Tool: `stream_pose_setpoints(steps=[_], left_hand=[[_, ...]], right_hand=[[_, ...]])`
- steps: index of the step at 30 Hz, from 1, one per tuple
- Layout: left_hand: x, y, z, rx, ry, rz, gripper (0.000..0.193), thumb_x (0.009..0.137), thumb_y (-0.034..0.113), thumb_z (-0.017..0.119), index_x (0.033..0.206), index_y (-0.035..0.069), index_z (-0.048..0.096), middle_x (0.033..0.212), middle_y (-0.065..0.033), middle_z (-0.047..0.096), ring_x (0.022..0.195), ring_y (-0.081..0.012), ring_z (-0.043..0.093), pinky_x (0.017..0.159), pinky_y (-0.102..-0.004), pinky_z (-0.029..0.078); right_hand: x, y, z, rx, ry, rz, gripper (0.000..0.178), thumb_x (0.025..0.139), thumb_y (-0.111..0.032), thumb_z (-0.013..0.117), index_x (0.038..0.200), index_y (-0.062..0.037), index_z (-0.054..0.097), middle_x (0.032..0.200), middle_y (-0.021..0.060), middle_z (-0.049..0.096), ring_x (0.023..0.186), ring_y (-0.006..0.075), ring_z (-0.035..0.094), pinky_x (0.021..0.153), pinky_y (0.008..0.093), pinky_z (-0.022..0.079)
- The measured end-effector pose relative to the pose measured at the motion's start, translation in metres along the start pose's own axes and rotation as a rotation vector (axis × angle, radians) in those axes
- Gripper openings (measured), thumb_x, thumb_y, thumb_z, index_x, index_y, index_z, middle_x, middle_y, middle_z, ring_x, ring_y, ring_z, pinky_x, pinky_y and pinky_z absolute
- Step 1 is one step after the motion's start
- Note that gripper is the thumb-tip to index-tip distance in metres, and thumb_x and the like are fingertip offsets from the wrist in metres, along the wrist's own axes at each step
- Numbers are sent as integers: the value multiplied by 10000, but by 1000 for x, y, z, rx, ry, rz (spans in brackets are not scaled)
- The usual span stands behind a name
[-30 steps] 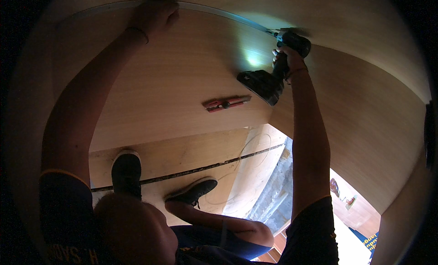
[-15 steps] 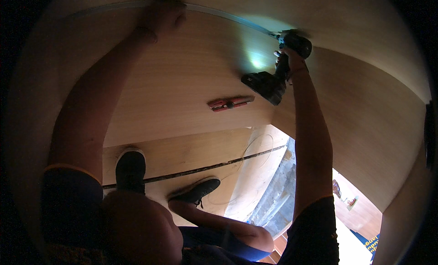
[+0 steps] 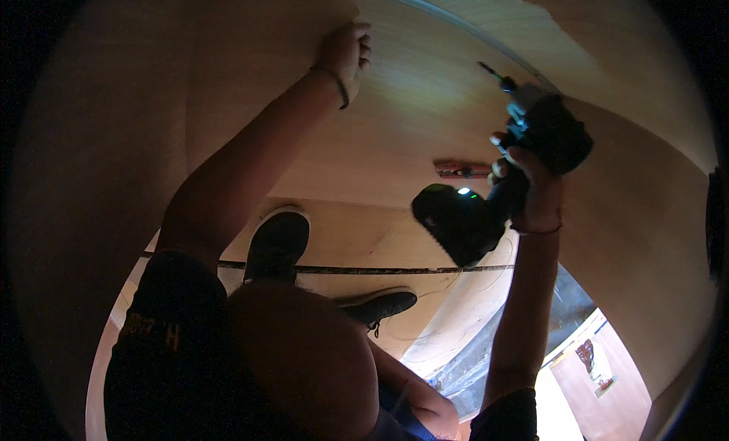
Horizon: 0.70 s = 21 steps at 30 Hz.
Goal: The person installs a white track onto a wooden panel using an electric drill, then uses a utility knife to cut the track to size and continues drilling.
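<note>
The right hand (image 3: 539,187) wraps its fingers (image 3: 498,170) round a cordless drill (image 3: 558,133); the left hand (image 3: 347,55) is loosely clenched. Orange lettering (image 3: 173,336) marks the dark left sleeve (image 3: 186,293).

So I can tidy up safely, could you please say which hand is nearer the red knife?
Right: the right hand, gripping the drill, appears just right of the red knife; the left hand is farther off, up-left.

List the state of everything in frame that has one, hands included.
Drill: held, light on, bit fitted
Right grip: closed around drill handle
Left grip: fingers curled, contents hidden
Red knife: lying on wood panel, partly covered, blade unclear
Shoes: worn
</note>
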State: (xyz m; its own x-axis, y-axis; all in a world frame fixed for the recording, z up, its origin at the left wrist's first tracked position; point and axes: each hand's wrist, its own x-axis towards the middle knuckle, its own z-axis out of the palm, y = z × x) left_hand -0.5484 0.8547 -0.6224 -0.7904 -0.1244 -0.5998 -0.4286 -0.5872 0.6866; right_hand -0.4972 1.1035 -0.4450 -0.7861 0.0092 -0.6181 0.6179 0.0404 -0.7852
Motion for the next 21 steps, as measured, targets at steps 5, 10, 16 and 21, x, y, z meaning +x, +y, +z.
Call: stream_pose_setpoints(steps=[5, 10, 16, 21], left_hand=[[-46, -4, -5, -295, -182, -192, 219, 839, -53, 421, 1041, -99, 495, 1032, -190, 565, 976, -268, 580, 880, -347, 499], [-66, 9, 5, -407, -256, -238, 280, 847, -73, 444, 1123, -120, 435, 1106, -220, 536, 1085, -302, 544, 975, -370, 463], [-70, 9, 5, -365, -298, -238, 270, 865, -34, 482, 1116, -124, 436, 1104, -232, 535, 1082, -314, 549, 967, -373, 474], [-78, 8, 15, -395, -207, -352, 244, 892, 12, 476, 1091, -124, 448, 1086, -237, 544, 1071, -318, 554, 963, -375, 478]], right_hand=[[-23, 18, 36, -81, -67, -68, 323, 684, -21, 682, 996, -12, 600, 857, 88, 665, 609, 155, 621, 542, 267, 510], [-29, 32, 41, -231, -49, -137, 284, 697, -56, 713, 965, -25, 624, 825, 72, 675, 612, 140, 625, 548, 274, 525], [-36, 36, 44, -172, -47, -172, 269, 697, -66, 722, 950, -34, 635, 826, 67, 678, 611, 134, 625, 544, 270, 522], [-35, 35, 37, -225, -41, -114, 364, 679, -3, 684, 1028, 14, 583, 854, 109, 657, 662, 149, 606, 547, 264, 488]])
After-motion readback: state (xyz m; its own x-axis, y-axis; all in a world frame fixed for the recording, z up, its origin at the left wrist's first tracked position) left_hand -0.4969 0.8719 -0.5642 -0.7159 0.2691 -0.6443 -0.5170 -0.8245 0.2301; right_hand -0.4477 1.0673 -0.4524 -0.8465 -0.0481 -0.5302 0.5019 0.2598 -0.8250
